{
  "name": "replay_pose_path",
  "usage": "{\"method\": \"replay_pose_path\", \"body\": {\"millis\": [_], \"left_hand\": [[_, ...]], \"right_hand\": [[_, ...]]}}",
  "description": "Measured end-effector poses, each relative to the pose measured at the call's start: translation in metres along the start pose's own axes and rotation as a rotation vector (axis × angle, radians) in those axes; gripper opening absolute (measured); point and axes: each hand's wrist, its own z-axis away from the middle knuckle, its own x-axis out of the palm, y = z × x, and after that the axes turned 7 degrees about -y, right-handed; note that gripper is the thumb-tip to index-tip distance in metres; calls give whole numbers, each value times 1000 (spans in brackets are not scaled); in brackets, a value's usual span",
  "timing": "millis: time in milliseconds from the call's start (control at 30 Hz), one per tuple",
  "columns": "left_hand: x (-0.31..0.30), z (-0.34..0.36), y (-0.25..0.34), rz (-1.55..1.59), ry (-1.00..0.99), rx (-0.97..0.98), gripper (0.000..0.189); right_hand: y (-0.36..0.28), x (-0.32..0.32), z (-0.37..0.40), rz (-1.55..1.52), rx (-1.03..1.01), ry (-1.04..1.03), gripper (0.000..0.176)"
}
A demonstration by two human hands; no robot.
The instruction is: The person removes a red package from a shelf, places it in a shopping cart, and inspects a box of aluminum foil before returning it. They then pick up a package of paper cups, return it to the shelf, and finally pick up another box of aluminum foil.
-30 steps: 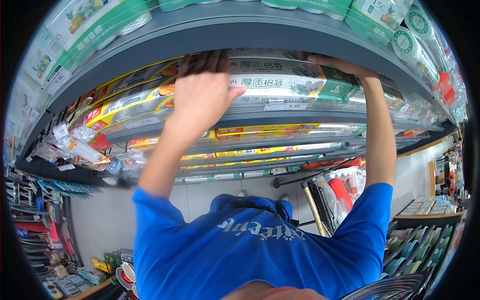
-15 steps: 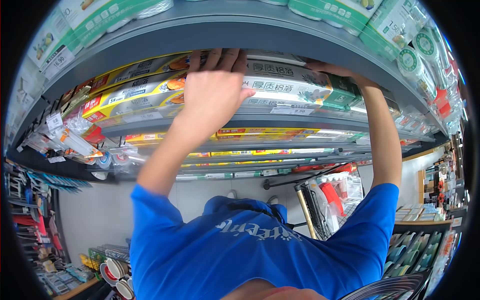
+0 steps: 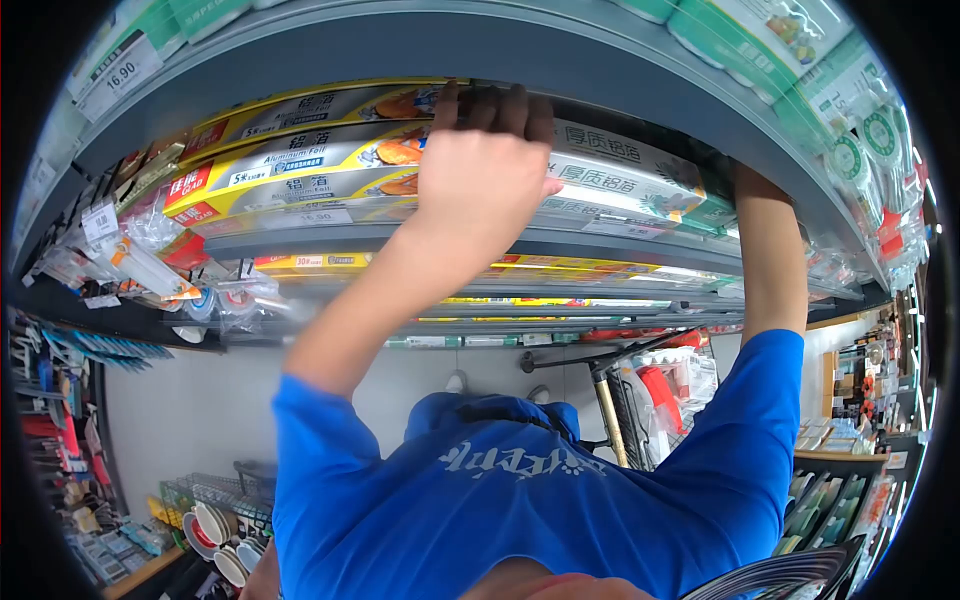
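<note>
My left hand [image 3: 487, 165] lies over the front of the stacked foil boxes, its fingers spread and reaching over their top where the yellow and silver box [image 3: 290, 160] meets the grey-white box [image 3: 610, 165]. My right hand [image 3: 755, 180] reaches into the shelf at the right end of the grey-white boxes. Its fingers are hidden in the shadow below the upper shelf board, so what it touches cannot be made out.
The upper shelf edge [image 3: 400, 50] runs close above both hands. Lower shelves hold more yellow boxes [image 3: 315, 261]. A shopping cart [image 3: 612, 415] with packages stands at lower right. Packets [image 3: 140, 265] hang at the left. Bowls [image 3: 212, 524] are at lower left.
My left hand has shifted right relative to the boxes. My right hand has gone deeper into the shelf, and its fingers are now hidden. The grey-white boxes sit differently at their right end.
</note>
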Motion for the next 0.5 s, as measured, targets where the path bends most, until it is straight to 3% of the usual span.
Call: {"method": "replay_pose_path", "body": {"millis": [500], "left_hand": [[-2, -1, -3, 29, 21, 6, 64]], "right_hand": [[-1, 0, 1, -11, 13, 27, 57]]}}
